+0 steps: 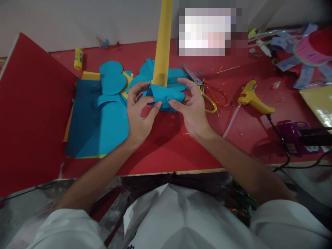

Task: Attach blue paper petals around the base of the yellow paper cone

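My left hand (140,110) and my right hand (190,107) both pinch a folded blue paper petal (163,95) above the red table (166,148). The petal belongs to a blue paper flower (173,76) built around the foot of a tall yellow paper tube (163,41). Thumb and forefinger of each hand press on the fold from either side. More cut blue petals (111,77) lie just left of the flower on blue sheets (98,121).
Scissors with red and yellow handles (210,95) lie right of my right hand. A yellow glue gun (252,98) with its cord, a purple power strip (295,136), a glue stick (78,58), a red sheet (28,114) standing at left, paper crafts (306,52) at far right.
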The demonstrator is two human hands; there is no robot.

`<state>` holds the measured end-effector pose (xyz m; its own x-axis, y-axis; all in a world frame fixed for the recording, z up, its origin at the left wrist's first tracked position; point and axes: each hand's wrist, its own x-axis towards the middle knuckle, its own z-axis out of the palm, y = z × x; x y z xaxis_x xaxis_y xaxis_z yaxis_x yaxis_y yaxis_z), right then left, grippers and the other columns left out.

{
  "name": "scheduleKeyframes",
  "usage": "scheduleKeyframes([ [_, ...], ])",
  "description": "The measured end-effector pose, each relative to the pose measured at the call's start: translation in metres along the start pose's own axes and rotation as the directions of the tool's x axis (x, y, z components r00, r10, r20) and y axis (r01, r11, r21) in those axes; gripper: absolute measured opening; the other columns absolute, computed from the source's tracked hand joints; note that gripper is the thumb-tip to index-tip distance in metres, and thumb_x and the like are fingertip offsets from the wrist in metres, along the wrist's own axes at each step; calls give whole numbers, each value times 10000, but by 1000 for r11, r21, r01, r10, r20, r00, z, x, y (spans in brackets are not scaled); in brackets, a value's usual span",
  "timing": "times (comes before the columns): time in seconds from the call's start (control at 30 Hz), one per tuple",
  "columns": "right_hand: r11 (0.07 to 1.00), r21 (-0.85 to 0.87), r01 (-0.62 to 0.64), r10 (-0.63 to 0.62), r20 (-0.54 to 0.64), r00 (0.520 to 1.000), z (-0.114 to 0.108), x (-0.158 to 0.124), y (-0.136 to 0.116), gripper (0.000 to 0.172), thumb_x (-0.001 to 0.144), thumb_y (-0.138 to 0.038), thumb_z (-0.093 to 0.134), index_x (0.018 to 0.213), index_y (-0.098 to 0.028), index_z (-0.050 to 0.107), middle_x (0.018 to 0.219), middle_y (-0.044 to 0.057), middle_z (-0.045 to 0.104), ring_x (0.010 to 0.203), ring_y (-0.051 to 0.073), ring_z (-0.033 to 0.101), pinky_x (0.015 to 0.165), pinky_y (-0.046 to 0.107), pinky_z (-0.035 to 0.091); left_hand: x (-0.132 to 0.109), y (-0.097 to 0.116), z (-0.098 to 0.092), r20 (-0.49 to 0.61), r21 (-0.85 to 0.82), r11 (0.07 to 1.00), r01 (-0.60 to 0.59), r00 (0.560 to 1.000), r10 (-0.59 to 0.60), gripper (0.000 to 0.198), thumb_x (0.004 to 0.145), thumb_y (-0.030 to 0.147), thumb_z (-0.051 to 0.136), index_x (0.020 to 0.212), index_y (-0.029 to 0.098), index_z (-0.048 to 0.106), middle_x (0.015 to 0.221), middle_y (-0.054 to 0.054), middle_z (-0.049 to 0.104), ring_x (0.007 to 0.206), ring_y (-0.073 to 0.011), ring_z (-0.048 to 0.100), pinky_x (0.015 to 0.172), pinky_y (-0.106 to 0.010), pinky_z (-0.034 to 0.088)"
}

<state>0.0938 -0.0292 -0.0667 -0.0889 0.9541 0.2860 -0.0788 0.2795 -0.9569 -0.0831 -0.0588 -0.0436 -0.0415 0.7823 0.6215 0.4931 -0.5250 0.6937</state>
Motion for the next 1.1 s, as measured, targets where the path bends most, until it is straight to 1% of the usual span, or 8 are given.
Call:
scheduleKeyframes([
  [0.2,991,-109,80,-82,-17,996,0,0,2,585,936,-579,709,1413,-317,494,1232,48,718,1055,202,738,872,345,650,0,-1,1,-14,-8,1000,0,1000,0,229,969,497,711,900,278,709,1351,-50,610,1338,-290,583,1115,-537,537],
  [0.3,982,-155,110,-117,-38,992,-2,0,0,437,1027,-565,570,1382,-314,521,1096,29,727,969,188,736,816,331,635,2,-7,1,-32,-26,999,28,999,-29,293,960,554,708,886,271,692,1335,-31,604,1349,-284,579,1127,-552,543],
  [0.4,969,-208,136,-153,-67,986,-5,1,0,387,1056,-563,511,1353,-315,521,943,2,700,857,172,718,736,305,603,3,-14,0,-86,-48,997,59,994,-63,356,933,588,729,854,246,667,1295,-39,617,1339,-286,594,1163,-536,523],
  [0.53,959,-221,175,-213,-158,964,-10,4,1,328,1056,-591,494,1154,-288,571,902,9,654,795,163,681,657,291,555,5,-18,-2,-138,-128,984,125,980,-142,375,898,612,755,847,250,673,1293,-54,631,1342,-293,595,1174,-503,519],
  [0.67,997,-74,17,-31,-194,981,-11,4,-5,468,1016,-685,500,818,-264,559,679,-16,526,597,149,577,516,287,469,7,-19,-2,-170,-189,973,135,971,-168,384,876,622,773,856,245,703,1267,-66,629,1294,-284,620,1102,-472,574],
  [0.73,998,-11,-57,54,-172,984,-9,2,-13,511,991,-714,522,747,-265,541,574,-39,433,503,137,501,459,277,409,7,-19,-2,-177,-183,973,139,969,-172,385,880,623,769,862,243,708,1237,-66,636,1281,-277,624,1111,-476,571],
  [0.9,977,93,-190,191,-5,982,-2,-5,-34,445,911,-714,657,945,-271,633,478,-98,446,372,89,376,370,238,301,7,-20,-2,-174,-177,975,135,971,-166,351,899,601,762,872,255,713,1238,-52,636,1300,-269,614,1141,-480,548],
  [1.1,892,233,-386,328,253,910,6,-8,-41,570,771,-653,838,1104,-262,592,536,-105,625,333,71,410,303,204,266,3,-18,1,-123,-200,976,83,986,-109,313,936,550,755,904,242,708,1270,-55,632,1329,-258,599,1141,-509,532],
])
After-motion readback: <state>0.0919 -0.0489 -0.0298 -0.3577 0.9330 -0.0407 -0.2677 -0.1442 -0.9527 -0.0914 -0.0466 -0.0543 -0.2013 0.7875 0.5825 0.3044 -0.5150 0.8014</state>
